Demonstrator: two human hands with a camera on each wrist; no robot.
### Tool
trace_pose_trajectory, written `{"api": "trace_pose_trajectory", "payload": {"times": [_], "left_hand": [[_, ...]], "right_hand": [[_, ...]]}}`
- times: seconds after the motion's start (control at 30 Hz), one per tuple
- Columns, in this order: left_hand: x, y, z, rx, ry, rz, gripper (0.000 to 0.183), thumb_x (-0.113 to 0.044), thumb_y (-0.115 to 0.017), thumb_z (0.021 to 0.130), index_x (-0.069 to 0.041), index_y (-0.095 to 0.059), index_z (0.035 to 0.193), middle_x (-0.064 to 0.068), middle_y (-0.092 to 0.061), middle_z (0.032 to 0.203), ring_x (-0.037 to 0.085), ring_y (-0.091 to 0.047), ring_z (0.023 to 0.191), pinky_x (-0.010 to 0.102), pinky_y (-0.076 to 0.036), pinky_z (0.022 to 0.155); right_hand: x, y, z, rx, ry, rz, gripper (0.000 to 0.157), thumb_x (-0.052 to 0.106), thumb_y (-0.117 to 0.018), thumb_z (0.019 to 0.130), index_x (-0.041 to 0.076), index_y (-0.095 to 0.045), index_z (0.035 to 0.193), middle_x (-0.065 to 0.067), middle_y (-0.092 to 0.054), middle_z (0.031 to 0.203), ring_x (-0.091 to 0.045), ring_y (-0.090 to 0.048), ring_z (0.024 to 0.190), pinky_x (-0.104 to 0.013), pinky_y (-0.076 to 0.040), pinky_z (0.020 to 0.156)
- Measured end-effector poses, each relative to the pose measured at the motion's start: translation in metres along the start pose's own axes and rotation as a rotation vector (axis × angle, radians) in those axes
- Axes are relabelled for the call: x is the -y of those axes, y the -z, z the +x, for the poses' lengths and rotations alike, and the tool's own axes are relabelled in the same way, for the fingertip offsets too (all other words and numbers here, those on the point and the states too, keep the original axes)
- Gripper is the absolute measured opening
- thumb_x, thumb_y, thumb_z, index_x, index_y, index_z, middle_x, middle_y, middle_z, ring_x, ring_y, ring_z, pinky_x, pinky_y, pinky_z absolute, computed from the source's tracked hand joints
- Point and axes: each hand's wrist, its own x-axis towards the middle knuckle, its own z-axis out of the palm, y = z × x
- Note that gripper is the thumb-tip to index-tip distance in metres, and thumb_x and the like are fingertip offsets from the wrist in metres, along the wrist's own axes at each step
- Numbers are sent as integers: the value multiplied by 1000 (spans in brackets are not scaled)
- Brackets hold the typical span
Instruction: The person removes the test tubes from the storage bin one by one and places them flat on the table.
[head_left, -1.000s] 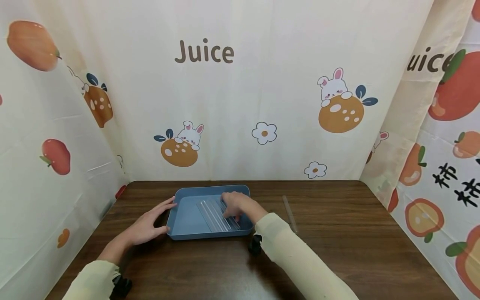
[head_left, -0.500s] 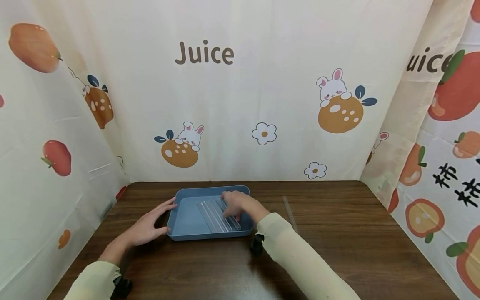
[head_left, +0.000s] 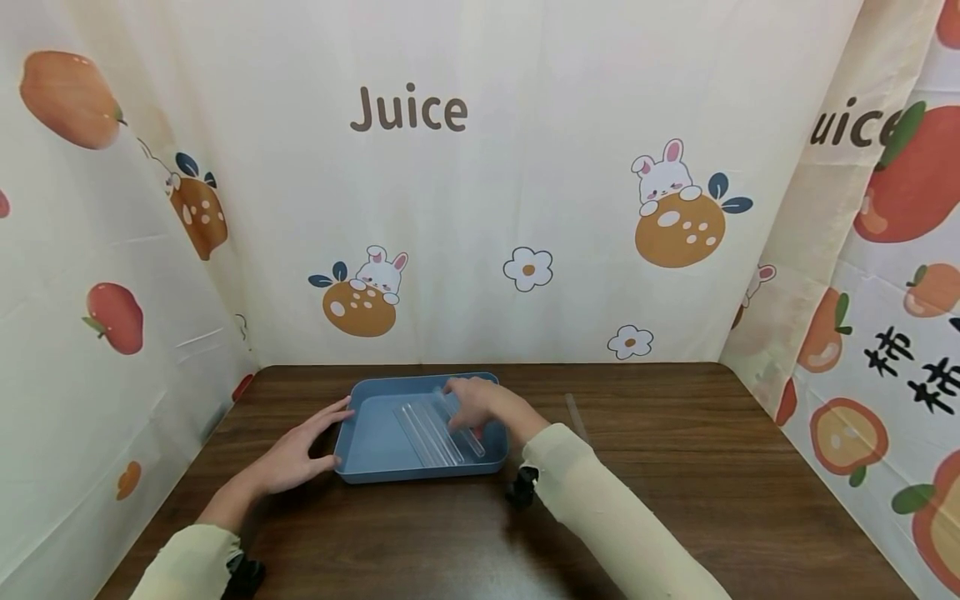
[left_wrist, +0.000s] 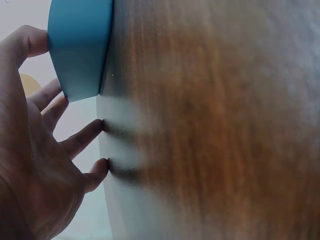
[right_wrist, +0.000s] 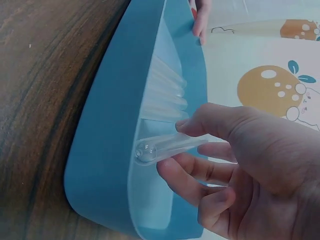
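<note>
A blue tray (head_left: 375, 437) lies on the table with several clear test tubes (head_left: 427, 433) side by side in it. My right hand (head_left: 478, 402) reaches over the tray's right part. Between its thumb and fingers it pinches one clear test tube (right_wrist: 170, 148), whose rounded end points toward the near wall in the right wrist view. That tube lies apart from the others. At the tray's left side, my left hand (head_left: 288, 454) touches the rim with spread fingers. Its thumb (left_wrist: 37, 40) rests against the tray corner in the left wrist view.
Another clear tube (head_left: 576, 417) lies on the brown wooden table (head_left: 675, 467) right of the tray, partly hidden by the right sleeve. Printed curtains (head_left: 480, 208) close off the back and both sides.
My right hand has shifted slightly right and up, and the pinched test tube has moved a little away from the row. The left hand stays at the tray.
</note>
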Motion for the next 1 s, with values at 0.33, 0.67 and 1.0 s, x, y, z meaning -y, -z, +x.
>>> {"api": "trace_pose_trajectory", "payload": {"times": [0.33, 0.67, 1.0], "left_hand": [[0, -1, 0, 3, 0, 1, 75, -22, -76, 100, -9, -50, 168, 21, -33, 185, 58, -37, 166, 86, -43, 118], [0, -1, 1, 10, 13, -4, 75, -23, -76, 100, -10, -49, 169, 20, -32, 186, 58, -36, 166, 86, -42, 118], [-1, 0, 1, 10, 23, -18, 75, -22, -77, 100, -10, -49, 169, 20, -31, 186, 59, -35, 166, 88, -40, 118]], "right_hand": [[-3, 7, -6, -8, -4, 13, 68, 17, -78, 105, 12, -49, 166, -24, -59, 163, -16, -70, 60, -41, -70, 76], [-6, 4, -13, -28, 24, -27, 67, 17, -77, 105, 12, -49, 166, -23, -68, 152, -12, -67, 56, -33, -65, 68], [-8, 10, -31, -60, 42, -35, 69, 17, -79, 104, 14, -49, 166, -21, -76, 134, -17, -72, 58, -28, -60, 67]]}}
